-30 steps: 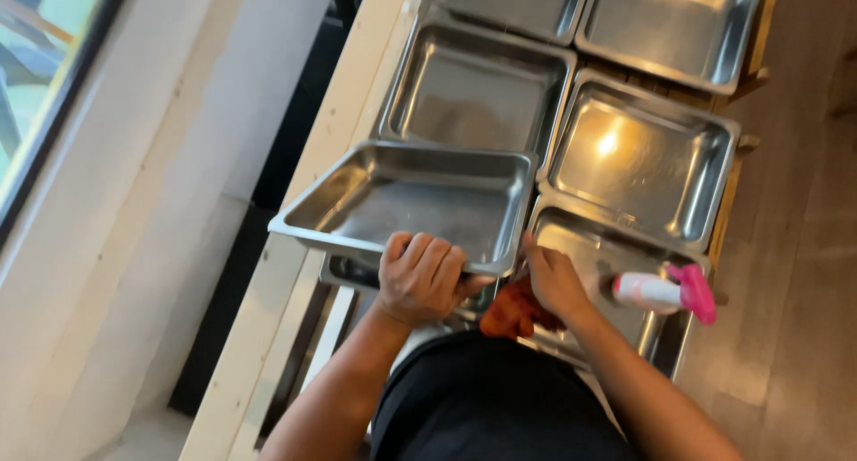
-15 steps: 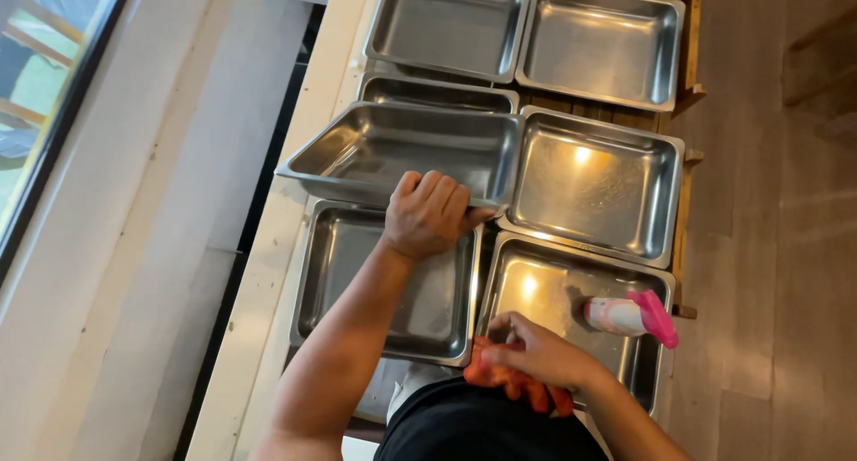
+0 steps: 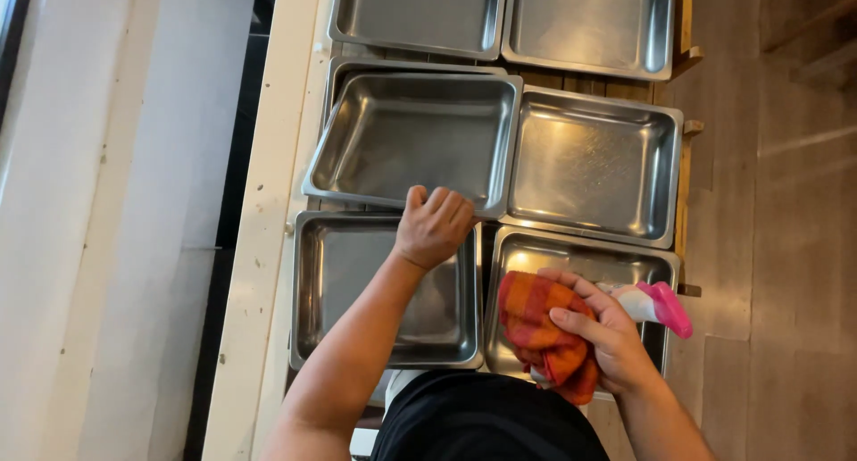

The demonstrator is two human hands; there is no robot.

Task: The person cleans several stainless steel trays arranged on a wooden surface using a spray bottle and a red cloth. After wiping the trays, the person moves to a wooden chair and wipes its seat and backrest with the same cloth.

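My left hand [image 3: 434, 226] grips the near rim of a steel pan [image 3: 411, 140], which sits tilted on top of another pan in the left column. My right hand [image 3: 600, 330] clutches a red-and-orange checked cloth [image 3: 541, 329] over the near right steel pan [image 3: 571, 257]. A white spray bottle with a pink trigger head [image 3: 656, 303] lies in that pan, just beyond my right hand.
Several steel pans fill a wooden frame in two columns: a near left pan [image 3: 357, 291], a middle right pan [image 3: 594, 166], and two far pans [image 3: 420, 15] [image 3: 589, 19]. A pale wooden rail [image 3: 263, 247] runs along the left. Wooden floor [image 3: 777, 247] lies to the right.
The tilted pan has moved farther from me, to the middle row, still held by my left hand. My right hand with the cloth has lifted into clearer view over the near right pan.
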